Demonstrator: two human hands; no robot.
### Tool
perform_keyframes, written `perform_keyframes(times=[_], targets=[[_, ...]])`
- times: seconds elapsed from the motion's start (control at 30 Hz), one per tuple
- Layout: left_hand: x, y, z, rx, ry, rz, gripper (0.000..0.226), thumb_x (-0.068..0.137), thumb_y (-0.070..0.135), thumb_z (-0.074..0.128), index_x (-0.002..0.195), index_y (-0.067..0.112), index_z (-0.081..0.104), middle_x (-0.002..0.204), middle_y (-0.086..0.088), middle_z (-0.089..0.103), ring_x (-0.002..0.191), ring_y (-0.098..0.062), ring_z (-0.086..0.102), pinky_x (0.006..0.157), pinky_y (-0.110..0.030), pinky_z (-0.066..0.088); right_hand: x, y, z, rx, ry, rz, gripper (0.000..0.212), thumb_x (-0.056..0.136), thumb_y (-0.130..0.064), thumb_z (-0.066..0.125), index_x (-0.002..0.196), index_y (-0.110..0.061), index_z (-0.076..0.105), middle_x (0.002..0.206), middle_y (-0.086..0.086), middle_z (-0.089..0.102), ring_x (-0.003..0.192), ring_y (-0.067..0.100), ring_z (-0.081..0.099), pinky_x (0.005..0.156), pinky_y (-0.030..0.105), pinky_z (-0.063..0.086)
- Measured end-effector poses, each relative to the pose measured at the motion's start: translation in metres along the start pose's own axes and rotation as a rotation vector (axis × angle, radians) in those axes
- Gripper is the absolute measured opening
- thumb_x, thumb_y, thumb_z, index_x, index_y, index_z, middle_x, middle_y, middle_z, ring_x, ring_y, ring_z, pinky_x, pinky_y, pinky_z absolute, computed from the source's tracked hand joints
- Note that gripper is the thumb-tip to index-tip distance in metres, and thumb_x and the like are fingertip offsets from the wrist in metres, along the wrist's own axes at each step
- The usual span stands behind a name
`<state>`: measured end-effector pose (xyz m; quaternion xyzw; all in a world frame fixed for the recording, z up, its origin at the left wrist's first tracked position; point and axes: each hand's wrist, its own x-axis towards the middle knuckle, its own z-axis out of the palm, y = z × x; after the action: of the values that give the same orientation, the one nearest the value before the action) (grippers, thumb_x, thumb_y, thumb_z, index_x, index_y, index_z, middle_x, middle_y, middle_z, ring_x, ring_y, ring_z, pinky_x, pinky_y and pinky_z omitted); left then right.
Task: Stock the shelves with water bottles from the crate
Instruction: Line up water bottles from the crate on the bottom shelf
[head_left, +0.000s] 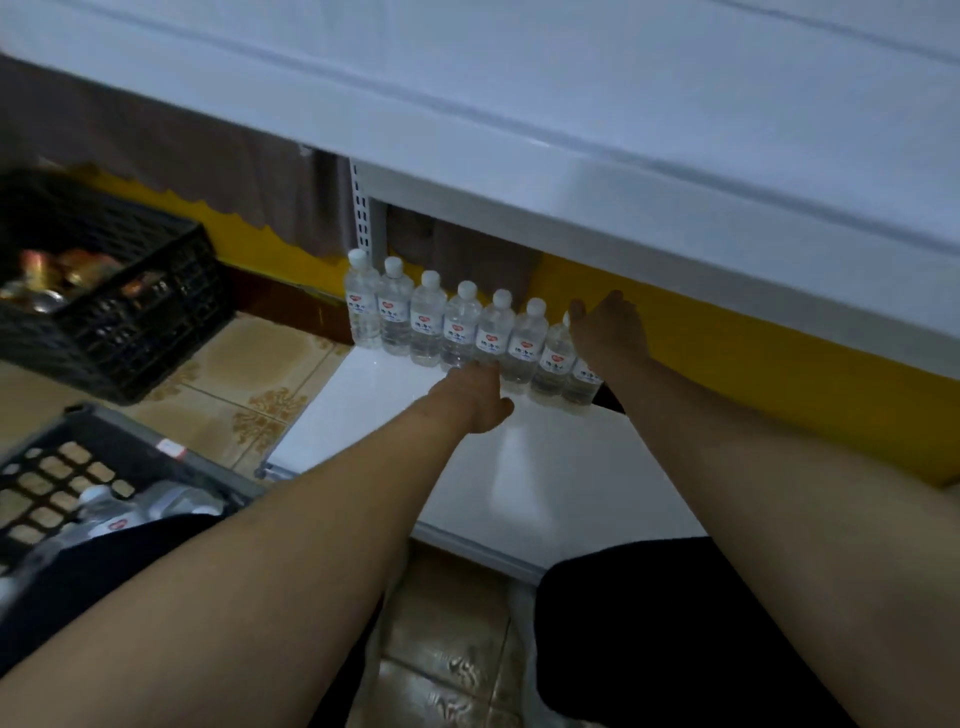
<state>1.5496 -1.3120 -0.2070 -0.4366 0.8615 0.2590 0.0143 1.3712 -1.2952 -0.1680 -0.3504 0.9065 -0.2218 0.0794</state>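
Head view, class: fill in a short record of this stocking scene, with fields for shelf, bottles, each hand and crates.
shelf: white bottom shelf, bare in front
bottles: row of water bottles upright along the back, at least eight
left hand: at the base of the middle bottles
right hand: over the right end of the row
near crate: black, bottles inside
far crate: black, blurred contents

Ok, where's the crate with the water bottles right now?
In the head view the crate sits on the tiled floor at the lower left, beside the left forearm and left of the bottom shelf, with a second black crate behind it.
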Motion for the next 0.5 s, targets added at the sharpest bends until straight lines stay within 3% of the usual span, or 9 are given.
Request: perform_keyframes(times=[0.13,0.27,0.5], targets=[[-0.044,-0.031,-0.072,0.101,0.065,-0.054,0.058,0.098,0.041,0.048,0.147,0.013,0.038,0.149,-0.015,0.043,0.133,-0.034,0.044,0.108,-0.042,0.038,-0.064,-0.072,-0.005,0.059,-0.127,-0.234,0.061,0.1,-0.053,0.034,0.141,-0.01,0.043,0.139,0.018,0.051,0.124,0.037,0.05,0.098,0.038,0.041],[-0.097,-0.084,-0.119,0.029,0.088,-0.172,0.046,0.099,0.036,0.046,0.136,0.009,0.05,0.139,-0.015,0.052,0.124,-0.033,0.05,0.099,-0.038,0.041,-0.134,-0.15,0.004,0.115,-0.232,-0.522,0.052,0.099,-0.052,0.038,0.13,-0.013,0.055,0.131,0.014,0.059,0.119,0.033,0.055,0.095,0.035,0.044],[-0.229,-0.209,-0.078,-0.234,0.113,-0.461,0.043,0.099,0.031,0.046,0.135,0.007,0.051,0.132,-0.015,0.056,0.118,-0.032,0.054,0.089,-0.033,0.043,-0.25,-0.256,0.042,0.112,-0.418,-0.895,0.056,0.1,-0.051,0.04,0.142,-0.014,0.045,0.139,0.007,0.054,0.124,0.027,0.051,0.09,0.031,0.04]])
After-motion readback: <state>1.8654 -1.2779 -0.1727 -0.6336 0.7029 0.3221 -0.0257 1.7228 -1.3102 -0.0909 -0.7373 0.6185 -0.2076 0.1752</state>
